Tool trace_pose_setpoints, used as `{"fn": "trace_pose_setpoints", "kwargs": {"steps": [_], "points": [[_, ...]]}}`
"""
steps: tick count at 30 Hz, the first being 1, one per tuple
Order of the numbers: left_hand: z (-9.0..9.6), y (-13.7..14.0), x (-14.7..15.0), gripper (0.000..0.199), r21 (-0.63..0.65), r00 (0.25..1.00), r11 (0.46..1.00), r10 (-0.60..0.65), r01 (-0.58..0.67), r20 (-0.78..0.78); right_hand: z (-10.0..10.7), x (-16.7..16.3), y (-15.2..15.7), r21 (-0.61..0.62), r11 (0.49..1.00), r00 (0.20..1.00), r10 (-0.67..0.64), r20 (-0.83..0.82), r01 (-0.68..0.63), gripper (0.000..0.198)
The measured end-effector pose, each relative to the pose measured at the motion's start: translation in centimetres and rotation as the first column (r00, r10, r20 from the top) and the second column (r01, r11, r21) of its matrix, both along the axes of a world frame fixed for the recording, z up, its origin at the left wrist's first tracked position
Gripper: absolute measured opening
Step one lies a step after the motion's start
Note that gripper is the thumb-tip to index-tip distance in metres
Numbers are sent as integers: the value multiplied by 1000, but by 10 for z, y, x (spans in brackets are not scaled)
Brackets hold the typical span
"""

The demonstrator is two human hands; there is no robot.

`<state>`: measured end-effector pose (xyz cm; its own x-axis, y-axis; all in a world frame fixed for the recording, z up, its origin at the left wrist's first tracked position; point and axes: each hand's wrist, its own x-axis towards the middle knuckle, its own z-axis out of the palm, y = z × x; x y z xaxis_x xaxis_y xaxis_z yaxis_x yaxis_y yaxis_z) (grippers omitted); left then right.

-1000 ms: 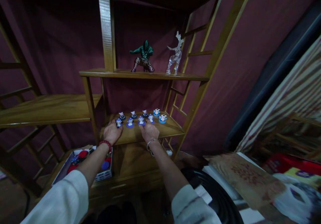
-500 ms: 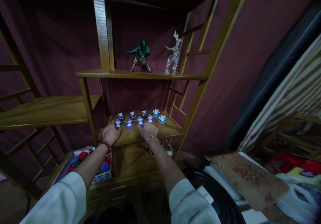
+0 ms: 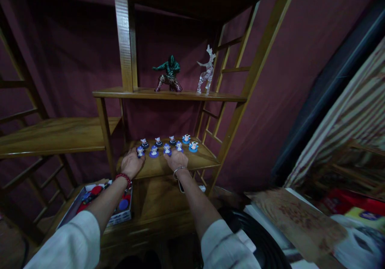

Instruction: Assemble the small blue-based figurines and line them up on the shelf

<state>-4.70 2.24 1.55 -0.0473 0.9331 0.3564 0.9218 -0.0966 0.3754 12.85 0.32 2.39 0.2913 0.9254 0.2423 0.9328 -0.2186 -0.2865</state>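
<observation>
On the lower shelf board [image 3: 192, 161], several small figurines stand in two rows. At the left end of the front row, my left hand [image 3: 132, 164] is curled around a purple-based figurine [image 3: 140, 152]. My right hand [image 3: 177, 160] has its fingers closed in at the bases of the third purple figurine [image 3: 167, 149] and the fourth one [image 3: 179, 145]; the fingertips are partly hidden. Between my hands stands another purple figurine [image 3: 154, 151], untouched. Dark-based figurines [image 3: 158, 141] form the back row, and two blue-based figurines [image 3: 193, 146] stand at the right end.
Overhead, a shelf [image 3: 144, 94] bears a green crouching statue [image 3: 170, 72] and a clear deer [image 3: 207, 70]. A box [image 3: 118, 219] of mixed small items sits lower left. Black coiled hose [image 3: 255, 237] lies lower right, beside a patterned board [image 3: 297, 217].
The view has tilted slightly, so the shelves appear a little lower. Both hands stay at the same front-row figurines, which show no clear movement along the shelf.
</observation>
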Motion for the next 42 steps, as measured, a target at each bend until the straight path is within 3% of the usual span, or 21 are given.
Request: {"fn": "trace_pose_setpoints", "kwargs": {"steps": [7,14,18,24,30,32,35,39,42], "points": [[-1,0,-1,36,-6,1000,1000,-5,5,-6,-2,-3,-3,17,1000,999,-21,-25,21,37],[-2,1,-1,35,-2,1000,1000,2,-2,-19,-9,10,-8,192,975,971,-70,-227,115,33],[0,-1,-1,36,-6,1000,1000,0,0,-6,-16,24,-12,345,928,950,-26,-312,139,27],[0,-5,-2,42,-29,999,1000,6,-5,49,-32,29,-28,539,836,905,144,-401,105,26],[-8,-18,-4,45,114,994,993,26,-37,102,-46,16,-63,681,730,830,342,-440,60,27],[-11,-27,-4,43,202,991,977,43,-69,129,-53,8,-75,681,730,824,354,-443,53,27],[-18,-44,-8,36,348,991,936,0,-48,136,-69,-8,-90,618,785,803,391,-449,-37,26],[-36,-72,-17,27,449,978,876,-206,178,14,-95,-35,-102,482,855,798,421,-431,-190,23],[-52,-95,-27,34,464,931,813,-356,352,-83,-109,-60,-109,260,889,794,455,-404,-377,21]]}}
